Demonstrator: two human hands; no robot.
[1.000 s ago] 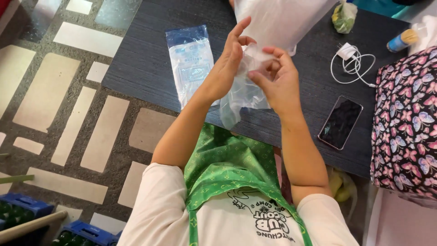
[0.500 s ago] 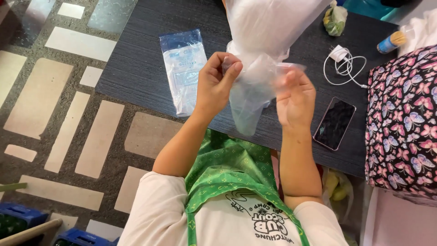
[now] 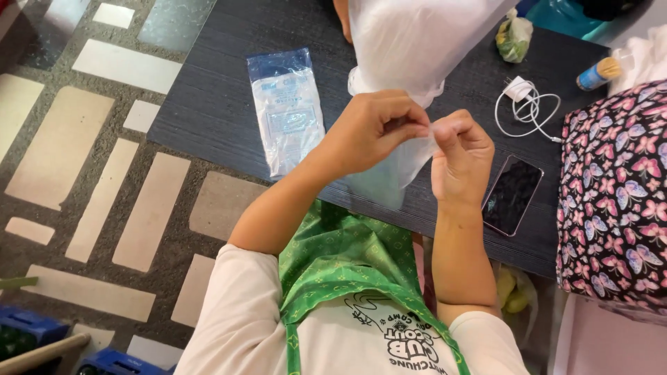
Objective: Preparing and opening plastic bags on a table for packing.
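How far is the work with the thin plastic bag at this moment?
Already done: the clear plastic bag is off the dark table and up between both hands. In hand: the left hand and right hand pinch its edge together, fingertips almost meeting. Left: the mouth does not look opened yet, and the flat sealed packet lies untouched on the table.

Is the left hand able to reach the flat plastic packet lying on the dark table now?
Probably yes. The flat plastic packet lies bare on the dark table, just beyond the left hand, with nothing between them. But that hand and the right hand are pinching a thin clear bag, so it must let go first.
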